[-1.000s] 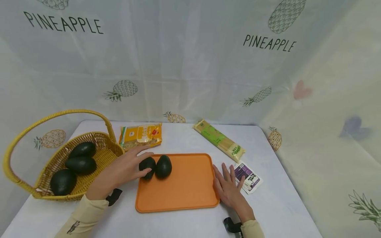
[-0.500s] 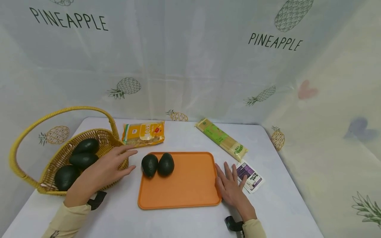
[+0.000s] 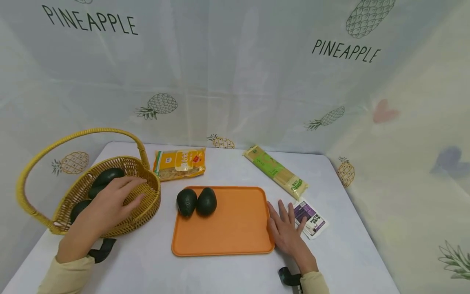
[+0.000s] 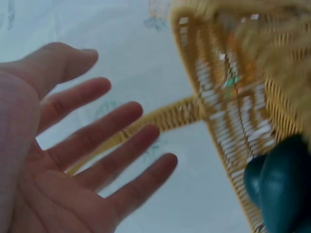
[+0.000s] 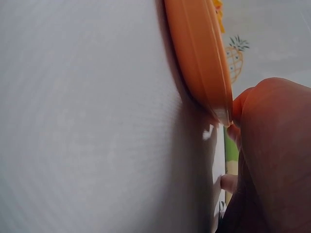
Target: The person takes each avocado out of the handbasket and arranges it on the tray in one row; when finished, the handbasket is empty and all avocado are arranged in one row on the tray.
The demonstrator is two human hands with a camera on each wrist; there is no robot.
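My left hand (image 3: 104, 208) is over the yellow wicker basket (image 3: 152, 200), fingers spread and holding nothing; in the left wrist view the hand (image 4: 92, 145) shows an empty palm beside the basket. Dark green avocados (image 3: 110, 175) lie in the basket, partly hidden behind the hand. Two more avocados (image 3: 186, 202) (image 3: 207, 201) stand side by side at the back left of the orange tray (image 3: 224, 232). Against the tray's right edge rests my right hand (image 3: 288, 232), its fingers spread. The right wrist view has that hand (image 5: 274, 145) touching the tray's rim (image 5: 201, 58).
An orange-yellow food packet (image 3: 180, 164) lies behind the tray at the left. A long green and tan packet (image 3: 275, 171) lies at the back right, with a purple and white packet (image 3: 310, 218) by my right hand. The basket's tall handle (image 3: 84, 132) arches up at the left.
My left hand has let go of the left avocado on the tray and moved left, over the basket. The right hand stays at the tray's edge. The head view has shifted slightly.
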